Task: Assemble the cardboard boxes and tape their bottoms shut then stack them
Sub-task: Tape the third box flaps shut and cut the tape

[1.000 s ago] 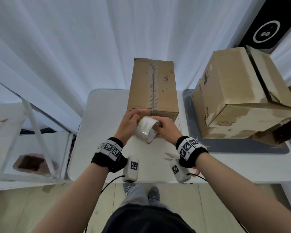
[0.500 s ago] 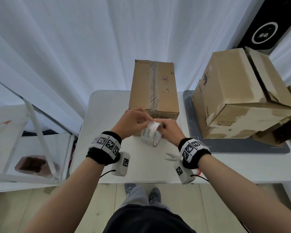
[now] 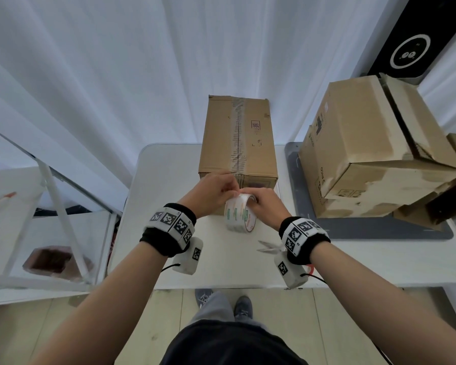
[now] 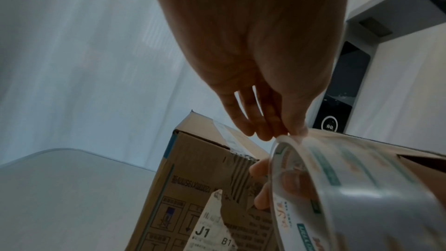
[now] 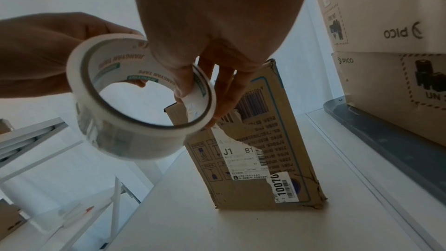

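A closed cardboard box point(image 3: 237, 138) with a taped seam along its top lies lengthwise on the white table point(image 3: 163, 185). Just before its near end I hold a roll of clear tape point(image 3: 241, 216) upright in both hands. My right hand point(image 3: 253, 204) grips the roll point(image 5: 135, 102) with the thumb inside the core and the fingers outside. My left hand point(image 3: 228, 189) pinches at the roll's top rim point(image 4: 287, 136), thumb against fingertips. The box's labelled end face point(image 5: 253, 150) stands right behind the roll. Whether a tape end is lifted cannot be told.
Scissors point(image 3: 270, 247) lie on the table by my right wrist. A stack of larger cardboard boxes point(image 3: 366, 154) sits on a grey tray point(image 3: 379, 230) at the right. A white rack point(image 3: 63, 206) stands left of the table; a curtain hangs behind.
Both hands carried the tape roll forward, up to the box's near end. The roll turned more upright, and my left fingers moved onto its top rim.
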The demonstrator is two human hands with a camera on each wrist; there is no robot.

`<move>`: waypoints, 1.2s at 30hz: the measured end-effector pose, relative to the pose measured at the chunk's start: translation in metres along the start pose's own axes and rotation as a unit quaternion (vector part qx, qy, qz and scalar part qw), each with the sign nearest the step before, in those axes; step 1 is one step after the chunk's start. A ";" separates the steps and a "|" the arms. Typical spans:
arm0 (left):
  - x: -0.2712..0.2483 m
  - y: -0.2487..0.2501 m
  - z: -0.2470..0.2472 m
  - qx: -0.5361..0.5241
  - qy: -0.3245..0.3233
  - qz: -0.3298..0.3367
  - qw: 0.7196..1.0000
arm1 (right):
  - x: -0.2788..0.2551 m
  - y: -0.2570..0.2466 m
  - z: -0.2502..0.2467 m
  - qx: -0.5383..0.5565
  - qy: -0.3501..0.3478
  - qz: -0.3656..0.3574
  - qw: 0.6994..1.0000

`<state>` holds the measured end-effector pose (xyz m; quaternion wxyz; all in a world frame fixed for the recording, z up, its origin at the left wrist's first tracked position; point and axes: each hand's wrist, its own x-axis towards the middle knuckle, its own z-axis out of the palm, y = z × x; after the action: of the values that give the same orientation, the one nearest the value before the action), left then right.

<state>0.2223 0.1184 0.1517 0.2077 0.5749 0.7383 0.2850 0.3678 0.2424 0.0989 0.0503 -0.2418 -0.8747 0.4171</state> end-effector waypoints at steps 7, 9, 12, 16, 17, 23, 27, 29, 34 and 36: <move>0.003 0.001 0.010 0.007 0.002 0.015 1.000 | -0.002 0.004 -0.004 0.038 -0.003 0.016 0.999; 0.001 0.003 0.011 0.009 0.012 0.015 1.000 | -0.001 0.001 -0.005 0.049 -0.005 0.023 0.999; 0.000 0.011 0.012 0.005 0.033 0.009 0.999 | 0.002 -0.003 -0.006 0.053 -0.008 0.037 0.998; 0.004 0.012 0.010 -0.015 0.029 -0.002 0.999 | 0.004 -0.005 -0.005 0.051 -0.006 0.044 0.998; 0.005 0.012 0.009 -0.018 0.015 -0.008 1.000 | 0.004 -0.005 -0.005 0.043 -0.012 0.046 0.998; 0.012 0.002 -0.002 -0.058 -0.084 -0.060 0.993 | 0.000 -0.001 -0.005 -0.010 -0.036 0.049 0.998; 0.011 0.007 0.003 -0.046 -0.053 -0.070 0.995 | -0.001 0.000 -0.005 0.004 -0.038 0.063 0.997; 0.011 0.010 0.009 -0.026 -0.030 -0.050 0.998 | 0.001 -0.001 -0.006 0.024 -0.036 0.076 0.996; 0.013 0.011 0.010 -0.032 0.003 -0.001 0.999 | 0.000 0.005 -0.008 0.097 -0.031 0.124 0.987; 0.014 0.015 0.006 -0.031 0.005 0.019 0.999 | 0.001 0.006 -0.009 0.118 -0.025 0.136 0.983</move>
<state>0.2338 0.1356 0.1569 0.2166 0.5805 0.7193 0.3140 0.3716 0.2525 0.0997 -0.0006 -0.3401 -0.7792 0.5265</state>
